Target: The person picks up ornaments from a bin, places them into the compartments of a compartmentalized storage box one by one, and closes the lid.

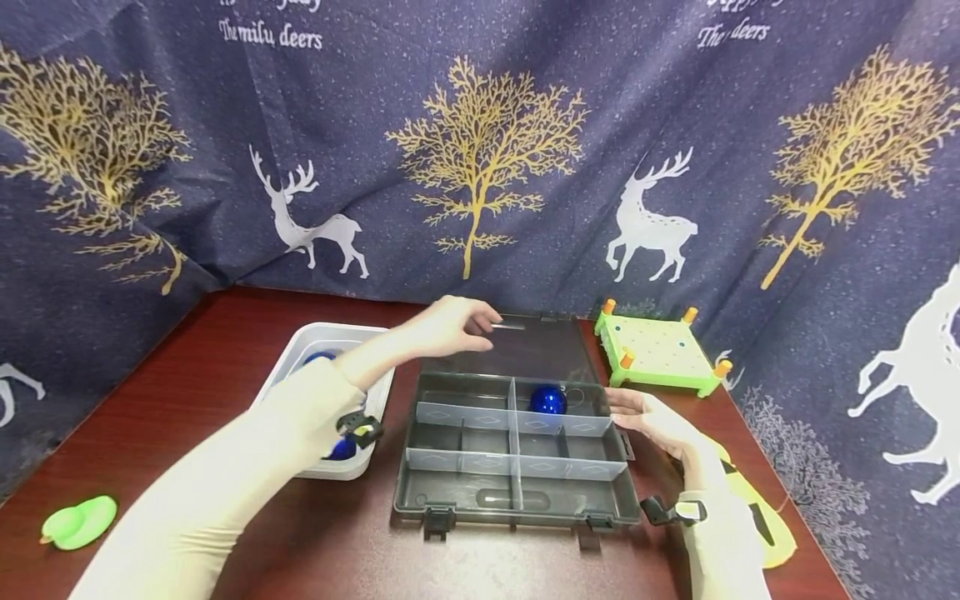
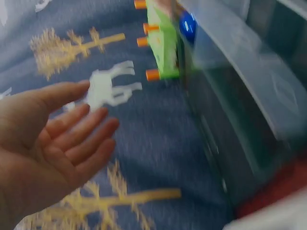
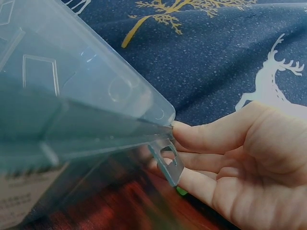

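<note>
A translucent grey compartment box [image 1: 450, 483] lies with its dark lid [image 1: 540, 354] folded back. One shiny blue ball [image 1: 548, 401], with a small ring beside it, sits in its back right compartment. My right hand [image 1: 654, 419] grips the box's right edge. In the right wrist view, that hand [image 3: 235, 153] has its thumb at the rim and fingers beside a slotted tab [image 3: 170, 165]. Above the lid hovers my left hand [image 1: 453, 325]; its fingers are loosely bent and hold nothing. The left wrist view shows this palm [image 2: 57, 143] bare and apart from the box.
Left of the box stands a white tub [image 1: 330, 472] with blue balls [image 1: 342, 449], partly covered by my left forearm. A green toy bed-like frame [image 1: 660, 346] with orange knobs is at back right. A green duck-like toy [image 1: 81, 522] lies front left, a yellow-black item [image 1: 772, 521] at right.
</note>
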{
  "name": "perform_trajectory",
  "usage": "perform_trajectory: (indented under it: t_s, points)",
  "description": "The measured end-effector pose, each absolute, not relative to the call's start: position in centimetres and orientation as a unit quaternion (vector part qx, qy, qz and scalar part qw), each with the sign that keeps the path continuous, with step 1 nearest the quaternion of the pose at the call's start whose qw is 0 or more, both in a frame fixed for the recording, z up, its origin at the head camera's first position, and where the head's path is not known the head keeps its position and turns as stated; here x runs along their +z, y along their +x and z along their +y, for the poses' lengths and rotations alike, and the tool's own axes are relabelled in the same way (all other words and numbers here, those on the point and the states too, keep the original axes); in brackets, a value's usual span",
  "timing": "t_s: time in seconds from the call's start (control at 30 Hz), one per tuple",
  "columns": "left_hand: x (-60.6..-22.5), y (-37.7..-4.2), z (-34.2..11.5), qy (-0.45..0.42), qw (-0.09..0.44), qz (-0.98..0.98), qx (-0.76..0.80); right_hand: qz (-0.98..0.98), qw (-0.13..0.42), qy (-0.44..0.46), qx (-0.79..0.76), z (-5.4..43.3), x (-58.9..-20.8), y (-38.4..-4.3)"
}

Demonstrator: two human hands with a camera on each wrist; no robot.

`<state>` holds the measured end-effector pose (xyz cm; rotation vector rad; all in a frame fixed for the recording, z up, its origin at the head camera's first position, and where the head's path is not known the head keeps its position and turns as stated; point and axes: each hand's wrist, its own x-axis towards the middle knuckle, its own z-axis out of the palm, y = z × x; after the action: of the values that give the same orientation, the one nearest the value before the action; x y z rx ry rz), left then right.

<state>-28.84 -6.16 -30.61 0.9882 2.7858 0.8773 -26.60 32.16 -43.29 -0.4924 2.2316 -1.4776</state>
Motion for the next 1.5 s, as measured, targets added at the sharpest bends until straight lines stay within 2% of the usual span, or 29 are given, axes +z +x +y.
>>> perform_trajectory:
  t_s: [0.33, 0.63, 1.03, 1.27, 1.5]
  points:
    - [-30.9, -29.6, -14.4, 0.309, 0.02, 0.911, 0.274, 0.797, 0.203, -0.192, -0.536, 32.4, -43.0, -26.6]
    - [-32.6, -30.0, -19.6, 0.232, 0.024, 0.932, 0.276, 0.799, 0.206, -0.183, -0.535, 32.4, -43.4, -26.6]
    - [-34.8, -30.5, -23.7, 0.225, 0.089, 0.937, 0.25, 0.785, 0.21, -0.198, -0.548, 32.3, -43.2, -26.7]
    - [-35.1, -30.7, -23.9, 0.227, 0.158, 0.939, 0.204, 0.791, 0.207, -0.19, -0.543, 32.3, -43.2, -26.6]
    - [-35.7, -30.6, -23.9, 0.241, 0.197, 0.934, 0.178, 0.783, 0.214, -0.189, -0.552, 32.5, -43.7, -26.8]
